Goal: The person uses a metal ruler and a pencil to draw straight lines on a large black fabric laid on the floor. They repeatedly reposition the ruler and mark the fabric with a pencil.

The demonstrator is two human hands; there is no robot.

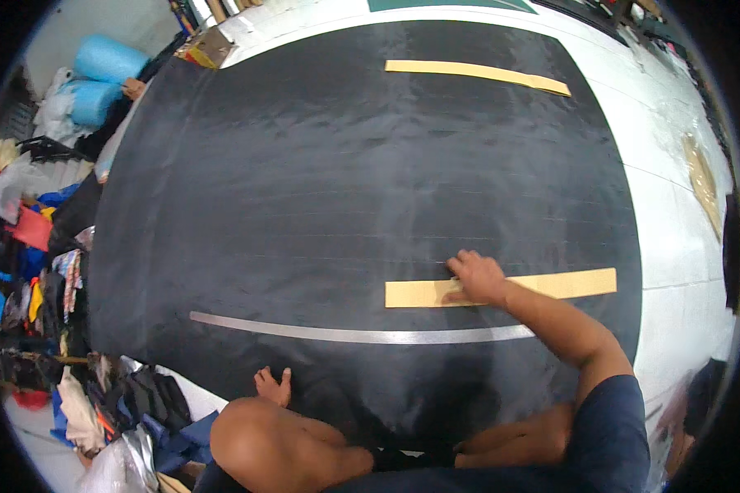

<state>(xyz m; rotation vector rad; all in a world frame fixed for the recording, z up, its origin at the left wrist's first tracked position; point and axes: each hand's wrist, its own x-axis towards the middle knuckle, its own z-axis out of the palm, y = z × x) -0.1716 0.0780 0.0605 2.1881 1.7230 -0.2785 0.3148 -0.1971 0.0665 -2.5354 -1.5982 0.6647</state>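
Observation:
A large black sheet (pixel 263 181) is spread in front of me, with faint thin lines running across it. My right hand (pixel 478 278) is over a flat pale-yellow strip (pixel 567 284) on the sheet's near right part. Its fingers reach past the strip's far edge and its thumb comes down by the near edge, gripping it. Between me and that strip lies a long metal ruler (pixel 370 336), its right end hidden under my right forearm. My left hand (pixel 273 386) rests on the sheet's near edge beside my knee, fingers apart, holding nothing.
A second yellow strip (pixel 477 72) lies at the far right of the sheet. White floor tiles (pixel 674 246) border the right side. Piled fabrics and bags (pixel 66 271) crowd the left, with blue rolls (pixel 107 62) behind them. A small cardboard box (pixel 210 48) stands at the far left corner.

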